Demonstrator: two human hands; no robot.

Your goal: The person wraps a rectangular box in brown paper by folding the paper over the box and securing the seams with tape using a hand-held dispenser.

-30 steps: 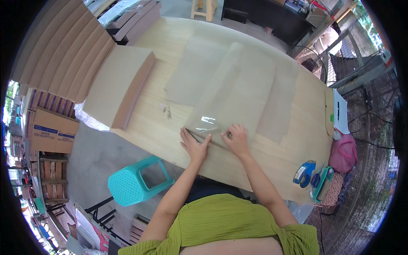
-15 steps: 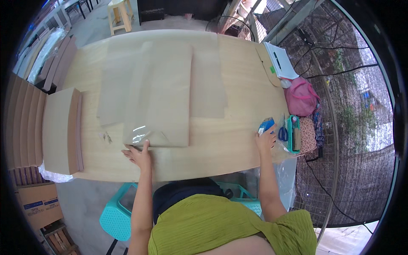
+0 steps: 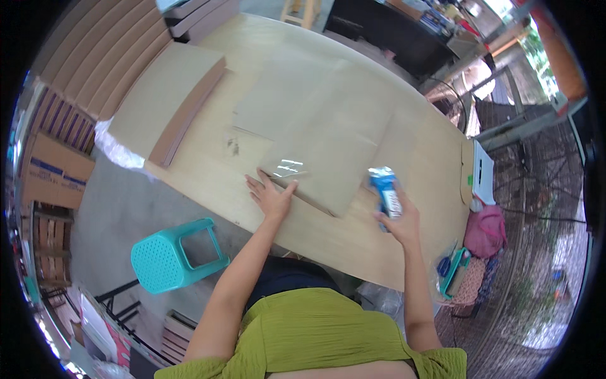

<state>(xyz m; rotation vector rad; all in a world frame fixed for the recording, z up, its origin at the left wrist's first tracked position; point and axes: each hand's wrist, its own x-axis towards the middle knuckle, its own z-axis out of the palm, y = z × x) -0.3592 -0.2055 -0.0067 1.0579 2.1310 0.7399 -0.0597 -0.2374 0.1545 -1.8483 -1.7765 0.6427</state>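
A flat tan cardboard panel (image 3: 341,158), partly under shiny clear plastic, lies on the table in front of me. My left hand (image 3: 273,197) rests at its near left corner with the fingers spread, thumb on the plastic. To the right of the panel, my right hand (image 3: 403,218) is closed around a blue tape dispenser (image 3: 385,189) with white marking, held up over the tabletop near the panel's right side. The fingers on its far side are partly hidden.
Stacked brown cardboard pieces (image 3: 167,101) lie on the table's left end. A turquoise stool (image 3: 161,259) stands on the floor at the left. Along the right edge are a green basket (image 3: 456,275), blue scissors (image 3: 444,266), a pink bag (image 3: 486,230) and white papers (image 3: 483,174).
My right hand has lifted the blue tape dispenser from beside the basket and carried it left toward the panel. My left hand stays at the panel's corner. The view has turned.
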